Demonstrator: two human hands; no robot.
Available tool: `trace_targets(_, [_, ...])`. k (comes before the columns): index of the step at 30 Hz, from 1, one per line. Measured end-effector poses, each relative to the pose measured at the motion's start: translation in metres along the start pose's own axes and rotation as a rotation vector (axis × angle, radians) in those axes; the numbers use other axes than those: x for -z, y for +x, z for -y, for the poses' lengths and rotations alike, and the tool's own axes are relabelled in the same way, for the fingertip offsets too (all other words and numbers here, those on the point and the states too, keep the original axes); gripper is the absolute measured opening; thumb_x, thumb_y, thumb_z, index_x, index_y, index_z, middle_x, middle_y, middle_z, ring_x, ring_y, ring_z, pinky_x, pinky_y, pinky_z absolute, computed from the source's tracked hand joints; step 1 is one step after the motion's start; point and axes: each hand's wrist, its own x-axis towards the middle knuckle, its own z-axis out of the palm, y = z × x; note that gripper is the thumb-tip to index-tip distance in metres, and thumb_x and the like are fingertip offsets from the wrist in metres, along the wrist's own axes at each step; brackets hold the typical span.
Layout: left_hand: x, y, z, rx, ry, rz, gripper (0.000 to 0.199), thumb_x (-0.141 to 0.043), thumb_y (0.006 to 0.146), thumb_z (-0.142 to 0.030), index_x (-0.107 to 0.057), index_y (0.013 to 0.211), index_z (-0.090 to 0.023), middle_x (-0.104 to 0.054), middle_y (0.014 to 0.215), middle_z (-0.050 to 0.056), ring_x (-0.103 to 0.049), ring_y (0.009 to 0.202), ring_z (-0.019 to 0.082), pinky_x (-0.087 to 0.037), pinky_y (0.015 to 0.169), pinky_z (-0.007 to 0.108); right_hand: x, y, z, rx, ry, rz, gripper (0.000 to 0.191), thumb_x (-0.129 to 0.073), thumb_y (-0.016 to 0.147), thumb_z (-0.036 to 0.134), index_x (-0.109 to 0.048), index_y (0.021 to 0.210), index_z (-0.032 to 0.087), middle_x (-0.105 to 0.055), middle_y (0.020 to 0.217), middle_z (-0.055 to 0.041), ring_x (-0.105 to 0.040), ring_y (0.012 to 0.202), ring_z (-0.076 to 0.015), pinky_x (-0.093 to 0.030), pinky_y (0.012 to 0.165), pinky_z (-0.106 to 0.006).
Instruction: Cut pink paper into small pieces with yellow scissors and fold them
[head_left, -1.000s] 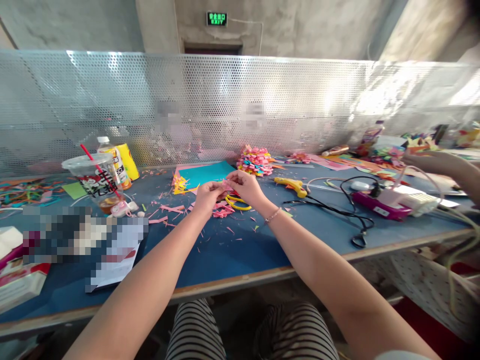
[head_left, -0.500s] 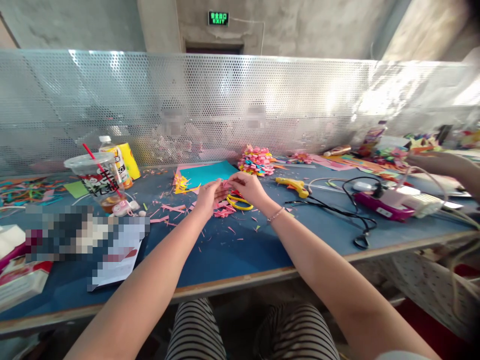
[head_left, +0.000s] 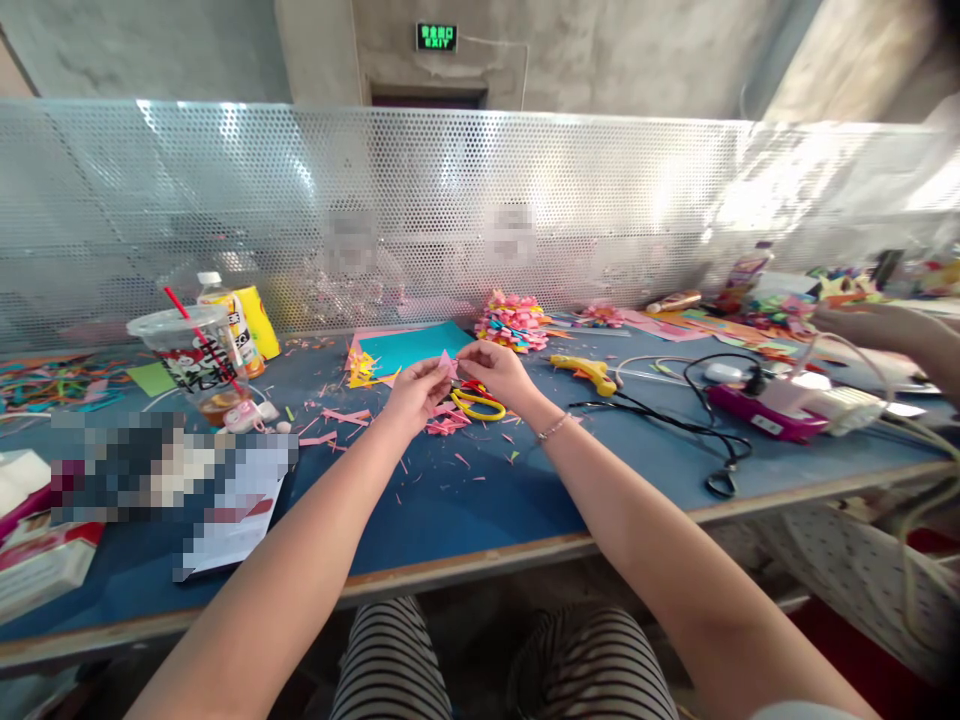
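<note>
A small pink paper piece stands up between the fingertips of my left hand, which is closed on it. Just to its right, my right hand has its fingers pinched together near the paper's edge; what they hold, if anything, is too small to make out. Scissors with yellow handles lie on the table below my hands. Pink paper strips are beside the scissors. Behind my hands are a blue sheet, yellow folded pieces and a pink layered paper ball.
On the blue table, a plastic cup with a red straw stands left, near a phone. To the right are a yellow glue gun, black cables and a purple power strip. Another person's hand is far right.
My hands have moved slightly apart, and the pink paper piece now shows upright between them. More of the scissors is visible.
</note>
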Motion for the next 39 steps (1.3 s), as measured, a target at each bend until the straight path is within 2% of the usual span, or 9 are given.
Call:
trace_targets(3, [-0.0011,0.0,0.0013,-0.029,-0.013,0.001,0.014,-0.071,0.061,-0.013,-0.063,0.071,-0.015,-0.064,0.067,-0.002,-0.058,0.061,0.005,-0.046,0.065,0.018,-0.0005,-0.0002,-0.0001,-0.076,0.122,0.055,0.017,-0.059,0.071,0.03,-0.057,0.077,0.015,-0.055,0.063,0.001,-0.049,0.055,-0.0087,-0.041,0.054,-0.023])
trace_targets(10, [-0.0017,0.0005,0.003,-0.048,-0.02,-0.022,0.012,-0.07,0.061,-0.011,-0.06,0.068,-0.015,-0.063,0.066,-0.002,-0.059,0.064,0.006,-0.047,0.072,0.021,-0.0022,-0.0034,0.0061,-0.13,0.222,0.106,0.017,-0.059,0.071,0.031,-0.058,0.076,0.014,-0.055,0.062,0.001,-0.049,0.054,-0.0077,-0.04,0.053,-0.022])
trace_targets(28, [0.0004,0.0007,0.0039,-0.049,-0.013,-0.001,0.013,-0.07,0.061,-0.013,-0.06,0.07,-0.015,-0.064,0.068,-0.001,-0.06,0.066,0.006,-0.048,0.072,0.02,-0.0028,-0.003,0.0037,-0.16,0.219,0.097,0.019,-0.058,0.072,0.033,-0.061,0.075,0.015,-0.055,0.06,0.0011,-0.048,0.052,-0.0075,-0.04,0.051,-0.022])
trace_targets(39, [0.0001,0.0009,0.0034,-0.04,0.011,0.0,0.012,-0.071,0.06,-0.015,-0.061,0.066,-0.015,-0.063,0.066,-0.001,-0.059,0.063,0.006,-0.047,0.07,0.019,-0.0022,-0.0024,0.0062,-0.132,0.126,0.097,0.015,-0.057,0.068,0.029,-0.057,0.073,0.015,-0.053,0.059,0.0023,-0.048,0.052,-0.008,-0.04,0.051,-0.022])
